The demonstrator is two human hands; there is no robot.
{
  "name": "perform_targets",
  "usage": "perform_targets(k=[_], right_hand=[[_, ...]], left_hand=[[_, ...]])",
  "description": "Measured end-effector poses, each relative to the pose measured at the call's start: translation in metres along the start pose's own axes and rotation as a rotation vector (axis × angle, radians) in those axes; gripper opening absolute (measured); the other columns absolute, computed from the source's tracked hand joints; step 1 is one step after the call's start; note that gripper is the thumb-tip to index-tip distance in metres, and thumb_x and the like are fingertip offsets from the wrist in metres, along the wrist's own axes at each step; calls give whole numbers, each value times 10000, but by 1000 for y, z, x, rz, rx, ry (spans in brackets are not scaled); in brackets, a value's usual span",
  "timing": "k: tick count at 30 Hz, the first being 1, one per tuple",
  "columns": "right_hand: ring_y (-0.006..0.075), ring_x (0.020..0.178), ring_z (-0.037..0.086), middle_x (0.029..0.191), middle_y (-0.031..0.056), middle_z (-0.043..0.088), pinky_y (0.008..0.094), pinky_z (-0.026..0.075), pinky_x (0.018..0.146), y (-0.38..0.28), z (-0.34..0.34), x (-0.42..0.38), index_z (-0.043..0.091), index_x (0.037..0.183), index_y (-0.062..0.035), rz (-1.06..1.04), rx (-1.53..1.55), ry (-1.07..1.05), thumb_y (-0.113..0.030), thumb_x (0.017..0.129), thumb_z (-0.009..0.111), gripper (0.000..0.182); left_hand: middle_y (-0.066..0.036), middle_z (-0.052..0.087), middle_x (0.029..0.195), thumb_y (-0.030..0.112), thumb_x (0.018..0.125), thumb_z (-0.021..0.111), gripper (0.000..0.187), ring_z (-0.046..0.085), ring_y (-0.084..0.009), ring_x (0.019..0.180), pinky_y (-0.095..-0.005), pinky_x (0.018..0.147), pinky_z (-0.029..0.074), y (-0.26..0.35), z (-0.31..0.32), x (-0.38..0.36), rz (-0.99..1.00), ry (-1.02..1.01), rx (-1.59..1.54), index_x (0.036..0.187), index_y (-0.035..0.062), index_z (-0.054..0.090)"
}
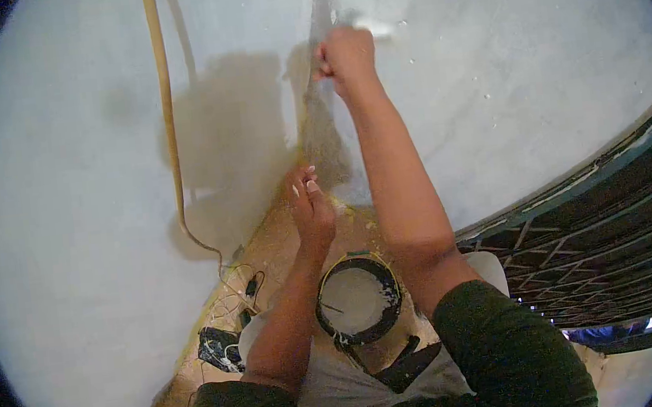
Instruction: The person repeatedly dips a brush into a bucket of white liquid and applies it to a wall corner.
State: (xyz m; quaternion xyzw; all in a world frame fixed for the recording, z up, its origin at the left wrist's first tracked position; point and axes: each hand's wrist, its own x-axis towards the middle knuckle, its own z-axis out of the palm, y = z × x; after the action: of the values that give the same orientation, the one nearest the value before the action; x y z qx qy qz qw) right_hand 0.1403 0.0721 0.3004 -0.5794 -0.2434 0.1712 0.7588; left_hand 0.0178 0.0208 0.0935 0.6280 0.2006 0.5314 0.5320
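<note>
My right hand (348, 52) is raised against the wall near the corner, its fingers closed round a pale flat-bladed tool (375, 27). Motion blur hides that tool's exact kind. Lower down, my left hand (313, 209) hovers by the corner with loosely bent fingers apart, nothing visible in them. White smears mark its fingertips. A strip of darker grey, rough material (324, 136) runs down the wall corner. Between my forearms, a round black bucket (325, 327) holds pale grey paste, with smears on its inner rim and a thin stick-like thing lying in it.
A tan cable or tube (166, 101) hangs down the left wall (67, 231). Loose wires and a black plug (252, 286) lie at its foot, near a dark, white-smeared bag-like item (219, 348). To the right stands a dark folding metal grille (586, 256).
</note>
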Motion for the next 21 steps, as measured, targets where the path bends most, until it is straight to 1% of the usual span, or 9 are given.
perform_targets(k=[5,7,9,11,13,14,16,17,21], right_hand=[[238,379,449,551,144,482,399,414,376,13,14,7,515,706,46,-246,-214,47,-53,780,476,130],[401,687,577,757,269,539,504,475,647,92,-14,30,517,722,76,-378,-778,175,-91,755,563,176],[445,867,531,927,297,527,502,432,802,151,-43,3,524,874,65,-517,-766,189,-142,756,584,246],[426,922,525,982,255,534,497,420,807,241,-75,-11,513,992,27,-423,-875,125,-219,796,583,322],[398,810,565,806,207,576,461,439,753,318,-108,-35,551,911,53,-275,-1033,-5,-129,778,567,226],[398,810,565,806,207,576,461,439,753,322,-107,-53,551,911,53,-271,-1024,-14,-129,778,567,226],[331,686,583,731,169,566,454,461,626,326,-105,-84,564,852,29,-10,-564,-124,-153,807,564,188],[331,686,583,731,169,566,454,461,626,325,-102,-82,564,852,29,0,-562,-126,-153,807,564,188],[241,410,490,590,126,545,379,391,379,333,-94,-1,578,752,12,331,-277,-47,-269,848,494,309]], left_hand=[[-117,444,1096,240,976,359,291,460,-204,950,-351,880,373,-10,-3,2,70,33,-16,1109,12,482],[-115,439,1103,251,979,361,301,464,-202,958,-345,876,383,-7,-7,4,52,24,27,1122,14,480],[-115,440,1100,248,979,360,300,469,-202,947,-344,869,389,-7,-8,4,42,11,44,1120,11,480],[-116,440,1096,246,980,359,300,475,-202,936,-344,862,395,-9,-9,3,30,-3,71,1118,9,479],[-119,442,1082,239,981,346,297,486,-202,910,-345,853,402,-10,-7,2,7,17,-1,1105,4,479],[-119,442,1082,239,981,346,297,486,-202,910,-345,853,402,-9,-8,3,7,22,11,1105,4,479],[-122,438,1080,214,977,323,285,483,-203,909,-347,859,399,-7,-13,4,64,1,91,1092,5,480],[-122,438,1080,214,977,323,285,483,-203,909,-347,859,399,-7,-14,4,57,-1,97,1092,5,480],[-130,448,1057,216,973,323,287,484,-208,910,-357,863,397,-10,-14,6,24,26,103,1088,4,480]])
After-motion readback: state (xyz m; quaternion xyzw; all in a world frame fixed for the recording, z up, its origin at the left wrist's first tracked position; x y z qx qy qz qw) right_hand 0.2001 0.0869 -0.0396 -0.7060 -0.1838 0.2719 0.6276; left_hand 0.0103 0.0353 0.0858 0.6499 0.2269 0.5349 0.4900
